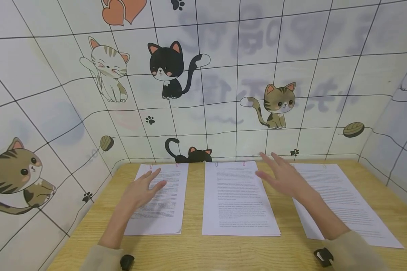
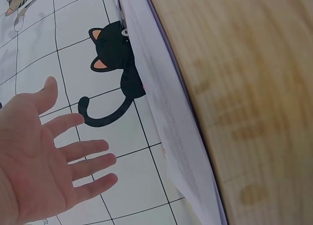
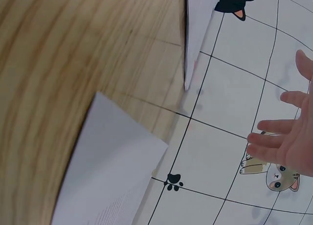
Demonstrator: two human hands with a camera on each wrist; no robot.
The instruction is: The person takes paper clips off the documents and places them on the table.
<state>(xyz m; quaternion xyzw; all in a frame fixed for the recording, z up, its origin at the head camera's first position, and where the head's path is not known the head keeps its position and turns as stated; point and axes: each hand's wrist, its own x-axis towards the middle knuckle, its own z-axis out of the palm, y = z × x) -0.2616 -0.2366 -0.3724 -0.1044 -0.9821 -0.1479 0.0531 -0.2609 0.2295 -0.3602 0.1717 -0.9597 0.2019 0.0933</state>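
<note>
Three paper stacks with printed text lie side by side: a left stack [image 1: 169,203], a middle stack [image 1: 240,199] and a right stack [image 1: 346,207]. Small paper clips, among them a pink clip [image 1: 244,163], show along their far edges. My left hand [image 1: 143,189] is held over the left stack with fingers spread and nothing in it; the left wrist view shows its bare palm [image 2: 39,161]. Between the middle and right stacks hovers my right hand [image 1: 288,176], fingers apart, also holding nothing. Its palm [image 3: 298,142] faces the camera in the right wrist view.
The stacks rest on a light wooden table [image 1: 220,252]. Behind it and at both sides stands a white wall covering [image 1: 220,124] with a black grid and cartoon cats. A small black device [image 1: 127,262] sits at the left cuff, another device [image 1: 323,257] at the right.
</note>
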